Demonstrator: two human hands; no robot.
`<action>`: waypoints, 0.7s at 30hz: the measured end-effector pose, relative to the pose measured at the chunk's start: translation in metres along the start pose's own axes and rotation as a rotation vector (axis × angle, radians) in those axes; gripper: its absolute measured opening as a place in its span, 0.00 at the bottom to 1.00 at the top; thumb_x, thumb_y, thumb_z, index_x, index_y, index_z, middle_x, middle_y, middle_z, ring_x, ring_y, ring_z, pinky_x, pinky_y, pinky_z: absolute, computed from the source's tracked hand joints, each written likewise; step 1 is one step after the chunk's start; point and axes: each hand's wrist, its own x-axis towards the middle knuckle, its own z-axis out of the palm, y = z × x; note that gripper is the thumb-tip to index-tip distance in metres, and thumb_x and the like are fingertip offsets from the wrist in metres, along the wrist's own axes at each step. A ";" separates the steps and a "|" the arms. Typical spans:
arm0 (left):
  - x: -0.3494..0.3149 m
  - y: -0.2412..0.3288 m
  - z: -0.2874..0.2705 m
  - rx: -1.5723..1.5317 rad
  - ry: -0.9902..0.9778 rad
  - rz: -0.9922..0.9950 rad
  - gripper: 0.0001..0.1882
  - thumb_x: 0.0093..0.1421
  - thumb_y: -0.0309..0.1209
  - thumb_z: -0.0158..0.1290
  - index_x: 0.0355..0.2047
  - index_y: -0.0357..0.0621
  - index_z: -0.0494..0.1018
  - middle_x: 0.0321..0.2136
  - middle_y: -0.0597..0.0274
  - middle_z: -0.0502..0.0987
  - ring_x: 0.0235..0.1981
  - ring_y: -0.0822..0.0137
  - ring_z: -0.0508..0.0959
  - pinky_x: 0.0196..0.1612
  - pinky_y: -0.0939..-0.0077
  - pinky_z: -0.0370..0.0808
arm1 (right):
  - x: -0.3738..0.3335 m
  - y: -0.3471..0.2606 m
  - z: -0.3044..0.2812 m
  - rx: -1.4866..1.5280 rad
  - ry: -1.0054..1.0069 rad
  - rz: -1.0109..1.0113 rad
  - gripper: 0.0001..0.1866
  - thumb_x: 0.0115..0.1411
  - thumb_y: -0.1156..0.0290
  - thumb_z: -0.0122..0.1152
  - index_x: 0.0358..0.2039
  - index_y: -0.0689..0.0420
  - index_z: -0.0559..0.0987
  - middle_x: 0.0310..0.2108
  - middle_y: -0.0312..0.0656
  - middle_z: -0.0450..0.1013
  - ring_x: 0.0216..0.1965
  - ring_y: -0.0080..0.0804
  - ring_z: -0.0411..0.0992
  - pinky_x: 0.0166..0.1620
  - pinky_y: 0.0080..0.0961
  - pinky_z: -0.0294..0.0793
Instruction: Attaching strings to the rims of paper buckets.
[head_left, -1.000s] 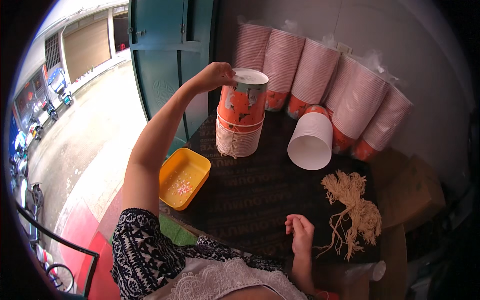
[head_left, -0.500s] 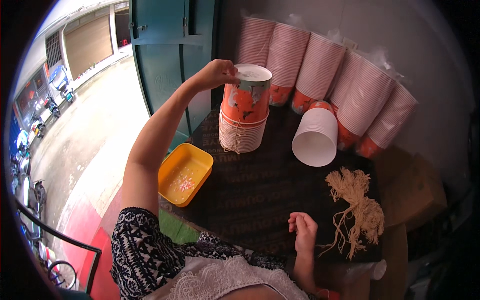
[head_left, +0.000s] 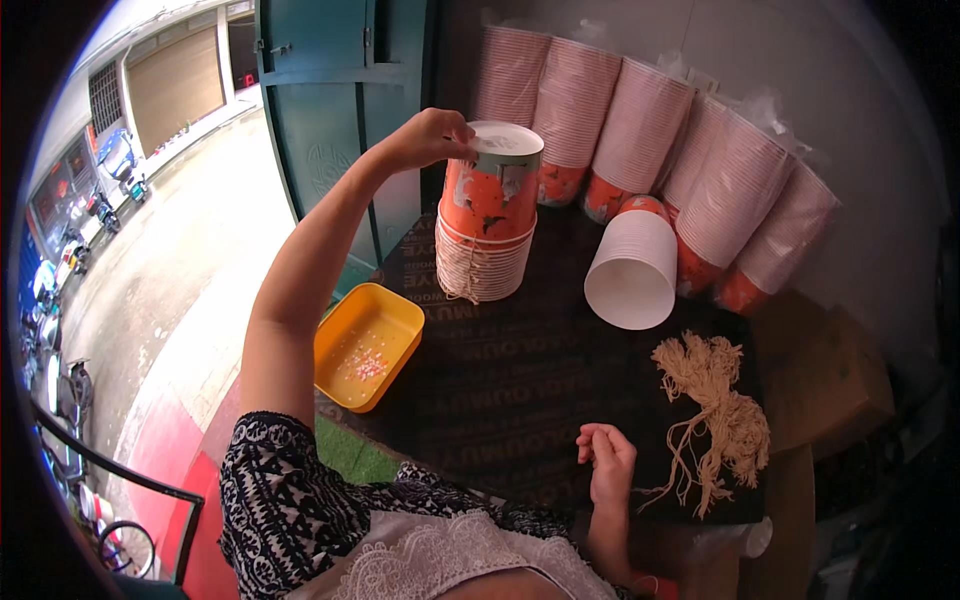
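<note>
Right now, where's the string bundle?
Head view, right side: the string bundle lies on the dark table, right of the right hand, below the tipped cups in frame.

I see strong daylight pouring in from the left, burning the pavement point(head_left: 225, 190) out to near white, while the wall point(head_left: 790, 70) and carton point(head_left: 840, 370) on the right sit in dim shade. The cup stack point(head_left: 490, 205) reads fairly sharp over the dark surface point(head_left: 500, 390); my fisheye bends straight edges, with a bluish left fringe and blackness around the rim
</note>
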 end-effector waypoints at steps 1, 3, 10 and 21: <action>-0.001 -0.001 0.001 0.018 0.009 -0.006 0.17 0.50 0.34 0.67 0.34 0.33 0.77 0.43 0.47 0.80 0.45 0.56 0.80 0.50 0.65 0.76 | 0.000 0.000 0.000 -0.005 0.002 0.001 0.10 0.66 0.72 0.50 0.37 0.65 0.78 0.27 0.39 0.75 0.23 0.20 0.67 0.28 0.16 0.67; -0.002 -0.002 0.000 0.009 0.001 -0.002 0.17 0.50 0.34 0.67 0.34 0.33 0.77 0.43 0.47 0.80 0.45 0.56 0.80 0.50 0.64 0.75 | 0.000 0.000 0.001 -0.009 0.002 -0.001 0.10 0.66 0.72 0.50 0.37 0.65 0.78 0.27 0.39 0.75 0.23 0.20 0.67 0.28 0.16 0.67; -0.002 -0.001 -0.003 0.087 -0.054 0.024 0.23 0.52 0.43 0.65 0.37 0.35 0.76 0.44 0.45 0.79 0.46 0.53 0.78 0.51 0.60 0.74 | 0.000 -0.001 -0.002 -0.013 -0.023 -0.014 0.11 0.67 0.72 0.50 0.38 0.65 0.79 0.28 0.38 0.76 0.25 0.19 0.69 0.30 0.18 0.69; 0.047 0.035 0.050 0.558 -0.083 0.012 0.47 0.57 0.72 0.40 0.52 0.37 0.72 0.50 0.42 0.74 0.60 0.45 0.66 0.59 0.36 0.56 | -0.001 -0.002 -0.001 -0.028 -0.013 -0.011 0.10 0.67 0.74 0.50 0.38 0.65 0.80 0.28 0.38 0.76 0.25 0.19 0.69 0.29 0.18 0.69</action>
